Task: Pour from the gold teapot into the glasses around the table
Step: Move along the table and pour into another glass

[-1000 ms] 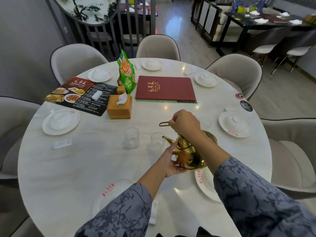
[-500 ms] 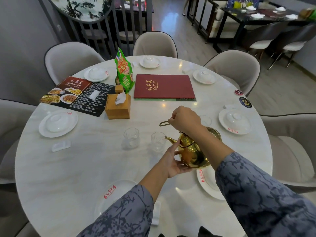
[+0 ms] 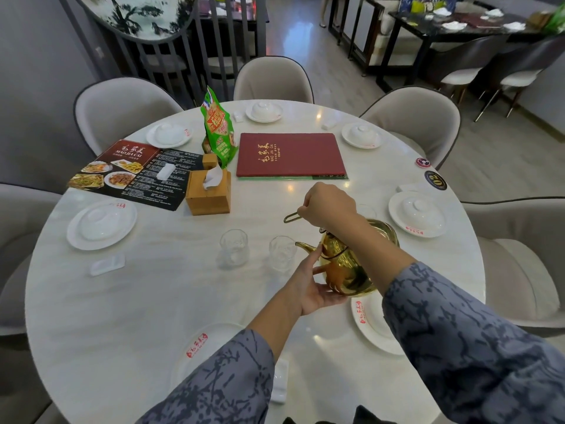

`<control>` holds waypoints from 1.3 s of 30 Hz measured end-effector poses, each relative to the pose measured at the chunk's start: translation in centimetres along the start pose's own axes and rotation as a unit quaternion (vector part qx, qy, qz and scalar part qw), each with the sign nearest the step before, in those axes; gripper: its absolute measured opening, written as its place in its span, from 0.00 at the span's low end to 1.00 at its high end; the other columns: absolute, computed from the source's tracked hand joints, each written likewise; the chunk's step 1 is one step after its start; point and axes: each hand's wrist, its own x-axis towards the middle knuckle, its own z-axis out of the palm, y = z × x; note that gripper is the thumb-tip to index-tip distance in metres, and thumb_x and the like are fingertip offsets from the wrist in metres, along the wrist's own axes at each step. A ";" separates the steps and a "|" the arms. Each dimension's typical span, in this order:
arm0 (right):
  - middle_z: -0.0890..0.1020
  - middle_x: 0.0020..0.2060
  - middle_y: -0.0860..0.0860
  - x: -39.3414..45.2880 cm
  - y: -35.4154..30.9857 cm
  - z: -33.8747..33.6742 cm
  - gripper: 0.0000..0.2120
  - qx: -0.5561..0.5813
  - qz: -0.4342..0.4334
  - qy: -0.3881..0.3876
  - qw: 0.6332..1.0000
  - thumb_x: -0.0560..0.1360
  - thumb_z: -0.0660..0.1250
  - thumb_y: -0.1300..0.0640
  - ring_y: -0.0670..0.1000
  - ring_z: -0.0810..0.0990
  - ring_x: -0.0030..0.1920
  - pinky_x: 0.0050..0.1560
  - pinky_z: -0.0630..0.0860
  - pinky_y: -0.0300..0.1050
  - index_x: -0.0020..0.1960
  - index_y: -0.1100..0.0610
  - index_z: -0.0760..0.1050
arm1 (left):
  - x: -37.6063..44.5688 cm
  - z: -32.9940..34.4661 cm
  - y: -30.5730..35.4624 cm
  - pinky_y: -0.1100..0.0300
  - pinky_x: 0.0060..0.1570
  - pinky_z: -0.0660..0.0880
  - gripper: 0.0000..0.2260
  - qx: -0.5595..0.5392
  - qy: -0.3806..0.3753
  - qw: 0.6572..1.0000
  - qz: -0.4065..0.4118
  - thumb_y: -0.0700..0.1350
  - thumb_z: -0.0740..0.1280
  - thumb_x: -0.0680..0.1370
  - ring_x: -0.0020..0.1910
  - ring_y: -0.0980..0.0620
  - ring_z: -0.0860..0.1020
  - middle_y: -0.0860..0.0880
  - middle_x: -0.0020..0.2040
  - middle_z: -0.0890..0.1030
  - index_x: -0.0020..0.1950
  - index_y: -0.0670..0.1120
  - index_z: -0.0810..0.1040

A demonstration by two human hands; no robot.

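The gold teapot (image 3: 348,264) hangs tilted above the white round table (image 3: 153,301), its spout over the rim of a clear glass (image 3: 282,251). My right hand (image 3: 328,205) is closed on the teapot's wire handle from above. My left hand (image 3: 312,284) cups the pot's lower left side and bottom. A second clear glass (image 3: 234,246) stands just left of the first. Behind my right wrist a third glass (image 3: 367,211) is partly hidden. No stream of liquid can be made out.
A wooden tissue box (image 3: 208,191), a green snack bag (image 3: 218,130), a red menu folder (image 3: 290,154) and a dark picture menu (image 3: 134,172) lie beyond the glasses. Lidded white dishes (image 3: 101,223) ring the table, with plates (image 3: 371,325) near me. Padded chairs (image 3: 412,117) surround it.
The teapot's spout has closed in on the nearer glass and the pot has tilted a little more. Both hands keep their hold. My view has shifted slightly downward.
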 end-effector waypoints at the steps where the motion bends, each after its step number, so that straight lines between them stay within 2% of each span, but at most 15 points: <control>1: 0.82 0.36 0.52 0.0 0.0 0.0 0.09 -0.002 -0.001 0.000 1.000 0.76 0.68 0.52 0.53 0.82 0.37 0.35 0.73 0.42 0.47 0.57 0.82 | -0.1 0.0 0.0 0.41 0.46 0.81 0.32 -0.001 -0.001 1.000 -0.001 0.62 0.72 0.71 0.61 0.32 0.76 0.35 0.67 0.72 0.67 0.48 0.67; 7: 0.82 0.37 0.52 0.0 -0.1 -0.2 0.09 -0.016 -0.008 0.002 1.000 0.76 0.68 0.52 0.53 0.81 0.37 0.35 0.72 0.41 0.47 0.58 0.82 | -0.3 0.2 -0.1 0.43 0.40 0.82 0.31 -0.007 -0.010 1.000 -0.003 0.62 0.71 0.72 0.58 0.33 0.77 0.35 0.64 0.72 0.67 0.47 0.66; 11: 0.83 0.39 0.52 0.1 -0.1 -0.4 0.09 -0.021 -0.010 0.005 1.000 0.76 0.68 0.52 0.54 0.82 0.39 0.34 0.72 0.41 0.48 0.57 0.82 | -0.3 0.4 0.0 0.42 0.43 0.81 0.31 0.003 -0.014 1.000 -0.005 0.63 0.70 0.72 0.57 0.33 0.77 0.35 0.62 0.73 0.67 0.47 0.66; 15: 0.83 0.39 0.52 0.3 -0.1 -0.5 0.09 -0.020 -0.006 0.007 1.000 0.76 0.68 0.52 0.54 0.82 0.40 0.35 0.73 0.41 0.48 0.57 0.82 | -0.3 0.3 0.2 0.42 0.46 0.81 0.33 0.012 -0.016 1.000 -0.006 0.63 0.70 0.72 0.62 0.33 0.76 0.35 0.66 0.72 0.69 0.48 0.65; 19: 0.83 0.39 0.52 0.4 -0.1 -0.3 0.09 -0.020 -0.005 0.008 1.000 0.75 0.68 0.53 0.53 0.80 0.38 0.34 0.72 0.41 0.48 0.57 0.82 | -0.2 0.1 0.2 0.42 0.44 0.81 0.33 0.008 -0.019 1.000 -0.006 0.63 0.70 0.72 0.62 0.32 0.76 0.35 0.67 0.71 0.69 0.47 0.65; 26: 0.81 0.36 0.51 0.5 0.1 0.3 0.09 -0.013 0.006 0.003 1.000 0.75 0.68 0.54 0.52 0.77 0.34 0.34 0.71 0.40 0.49 0.57 0.83 | 0.6 -0.4 0.1 0.39 0.48 0.80 0.36 0.011 -0.017 1.000 -0.004 0.62 0.72 0.71 0.63 0.31 0.75 0.34 0.70 0.70 0.72 0.47 0.64; 30: 0.83 0.37 0.52 0.5 0.2 0.6 0.09 -0.005 0.014 -0.003 1.000 0.75 0.67 0.54 0.53 0.81 0.37 0.36 0.73 0.41 0.48 0.57 0.83 | 0.8 -0.7 0.1 0.40 0.48 0.80 0.35 0.017 -0.021 1.000 -0.006 0.63 0.71 0.71 0.63 0.32 0.76 0.34 0.69 0.71 0.71 0.47 0.64; 33: 0.85 0.39 0.53 0.4 0.4 1.0 0.09 0.008 0.017 0.002 1.000 0.75 0.67 0.54 0.54 0.85 0.40 0.37 0.75 0.42 0.48 0.57 0.83 | 1.1 -1.1 0.1 0.41 0.52 0.80 0.35 0.036 -0.019 0.999 -0.002 0.63 0.71 0.71 0.62 0.33 0.77 0.35 0.68 0.72 0.71 0.48 0.65; 36: 0.85 0.39 0.53 0.2 0.7 1.5 0.09 0.020 0.019 0.004 1.000 0.76 0.67 0.53 0.54 0.85 0.39 0.40 0.79 0.44 0.49 0.57 0.82 | 1.5 -1.6 0.0 0.41 0.59 0.78 0.34 0.057 -0.011 0.998 0.002 0.63 0.72 0.71 0.61 0.33 0.77 0.35 0.66 0.73 0.70 0.48 0.66; 39: 0.86 0.39 0.54 -0.1 0.9 1.9 0.10 0.034 0.025 0.005 0.999 0.76 0.66 0.54 0.53 0.85 0.37 0.38 0.78 0.43 0.49 0.58 0.84 | 1.9 -2.1 -0.1 0.40 0.60 0.77 0.35 0.068 -0.004 0.998 0.004 0.63 0.72 0.70 0.61 0.33 0.78 0.35 0.66 0.74 0.70 0.48 0.66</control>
